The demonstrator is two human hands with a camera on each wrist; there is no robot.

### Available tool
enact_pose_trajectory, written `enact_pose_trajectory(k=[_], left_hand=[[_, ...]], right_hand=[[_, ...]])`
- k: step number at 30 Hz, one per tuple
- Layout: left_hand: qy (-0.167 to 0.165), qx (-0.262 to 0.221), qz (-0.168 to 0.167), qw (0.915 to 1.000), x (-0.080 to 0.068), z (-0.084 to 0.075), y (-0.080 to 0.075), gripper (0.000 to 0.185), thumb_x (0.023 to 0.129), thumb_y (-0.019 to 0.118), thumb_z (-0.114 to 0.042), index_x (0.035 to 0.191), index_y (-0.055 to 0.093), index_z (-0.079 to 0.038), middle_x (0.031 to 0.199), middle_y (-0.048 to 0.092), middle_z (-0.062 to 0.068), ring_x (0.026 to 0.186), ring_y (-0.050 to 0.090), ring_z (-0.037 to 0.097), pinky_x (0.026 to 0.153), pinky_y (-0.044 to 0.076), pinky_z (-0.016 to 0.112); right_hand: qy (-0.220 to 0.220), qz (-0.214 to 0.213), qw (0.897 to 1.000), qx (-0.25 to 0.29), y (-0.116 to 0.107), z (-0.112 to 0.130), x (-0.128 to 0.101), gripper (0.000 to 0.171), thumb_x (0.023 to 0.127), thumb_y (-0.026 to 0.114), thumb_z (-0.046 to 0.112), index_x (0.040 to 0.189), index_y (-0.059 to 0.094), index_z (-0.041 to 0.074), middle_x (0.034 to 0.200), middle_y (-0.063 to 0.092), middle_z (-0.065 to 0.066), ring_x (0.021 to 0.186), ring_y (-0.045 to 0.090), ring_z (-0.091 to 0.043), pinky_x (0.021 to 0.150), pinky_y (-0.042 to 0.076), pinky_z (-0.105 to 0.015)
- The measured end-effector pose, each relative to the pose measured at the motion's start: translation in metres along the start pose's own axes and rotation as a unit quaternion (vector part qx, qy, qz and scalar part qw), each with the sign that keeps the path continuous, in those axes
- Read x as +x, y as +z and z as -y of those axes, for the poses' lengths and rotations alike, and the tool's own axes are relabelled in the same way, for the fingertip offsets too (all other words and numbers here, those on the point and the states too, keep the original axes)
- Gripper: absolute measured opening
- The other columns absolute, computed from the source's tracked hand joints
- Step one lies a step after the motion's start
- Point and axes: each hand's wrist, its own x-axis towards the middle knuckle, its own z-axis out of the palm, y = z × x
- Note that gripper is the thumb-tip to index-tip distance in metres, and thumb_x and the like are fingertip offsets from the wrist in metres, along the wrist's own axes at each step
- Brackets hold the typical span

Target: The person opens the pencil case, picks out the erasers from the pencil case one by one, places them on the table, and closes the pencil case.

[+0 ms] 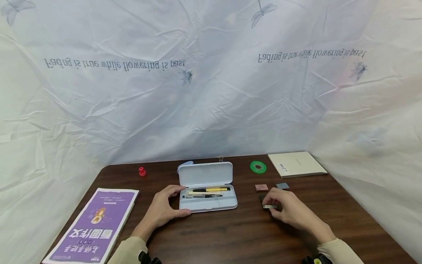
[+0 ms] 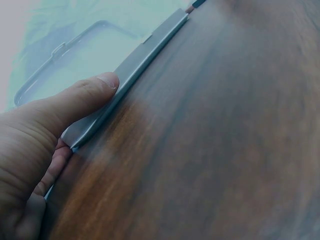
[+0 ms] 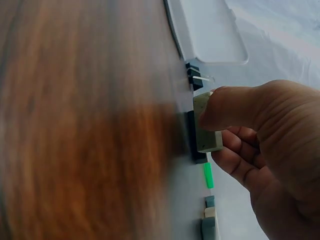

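— What has the right hand point(image 1: 290, 209) got?

— A small pale eraser point(image 3: 206, 122), pinched between thumb and curled fingers. In the right wrist view the thumb presses one broad face and the fingertips back it from the other side, so the grip is closed tight on it. It sits just above the table point(image 1: 230, 234), right of the case point(image 1: 207, 190) and apart from it.

— Which way does the eraser run?

— It is a short block; in the head view its long axis lies roughly left to right across the table. A dark flat piece lies right under it, though I cannot tell whether they touch.

— And the left hand point(image 1: 165, 209)?

— It grips the case's near left corner – thumb along the front edge, fingers curled round the left end. The left wrist view shows the thumb point(image 2: 85, 97) lying on the rim.

— How does the case look?

— Light grey, long axis left to right, lid standing open at the back. Pens point(image 1: 207, 192) lie inside, parallel to its length.

— Anything near the right hand?

— A pink eraser point(image 1: 261, 187) and a blue-grey one point(image 1: 282, 186) just beyond it.
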Motion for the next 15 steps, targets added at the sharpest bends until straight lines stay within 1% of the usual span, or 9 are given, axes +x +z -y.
enact_pose_trajectory(k=[4, 8, 11, 15], left_hand=[[0.004, 0.002, -0.002, 1.0, 0.0007, 0.0005, 0.0005, 0.086, 0.071, 0.104, -0.059, 0.143, 0.074, -0.023, 0.141, 0.071, -0.01, 0.13, 0.068, 0.02, 0.111, 0.057, 0.051], [0.0, 0.002, 0.001, 1.0, 0.0009, 0.0003, 0.0005, 0.086, 0.071, 0.104, -0.059, 0.143, 0.074, -0.024, 0.142, 0.07, -0.011, 0.13, 0.068, 0.02, 0.112, 0.057, 0.051], [-0.002, 0.001, 0.003, 1.0, 0.0005, 0.0001, 0.0003, 0.086, 0.071, 0.104, -0.059, 0.144, 0.074, -0.024, 0.143, 0.07, -0.01, 0.13, 0.068, 0.02, 0.112, 0.057, 0.051], [-0.003, 0.0, 0.002, 1.0, -0.0003, -0.0001, 0.0003, 0.086, 0.071, 0.104, -0.058, 0.144, 0.074, -0.023, 0.143, 0.07, -0.01, 0.13, 0.068, 0.021, 0.112, 0.057, 0.052]], right_hand=[[0.003, 0.014, 1.0, 0.0, 0.0001, -0.0016, -0.0006, 0.04, 0.089, 0.085, -0.009, 0.105, 0.076, 0.027, 0.104, 0.068, 0.013, 0.087, 0.061, -0.003, 0.071, 0.057, -0.027], [-0.003, 0.025, 1.0, -0.002, 0.0003, -0.0023, -0.001, 0.039, 0.089, 0.087, -0.006, 0.105, 0.076, 0.028, 0.104, 0.067, 0.013, 0.088, 0.061, -0.002, 0.072, 0.057, -0.027], [-0.006, 0.033, 0.999, 0.004, -0.0002, -0.0023, -0.0016, 0.037, 0.09, 0.088, -0.003, 0.105, 0.076, 0.028, 0.104, 0.067, 0.013, 0.088, 0.062, -0.002, 0.073, 0.058, -0.028], [0.003, 0.049, 0.999, 0.016, -0.0021, -0.0016, -0.0018, 0.032, 0.093, 0.088, 0.002, 0.106, 0.078, 0.029, 0.104, 0.066, 0.014, 0.089, 0.063, -0.003, 0.074, 0.059, -0.028]])
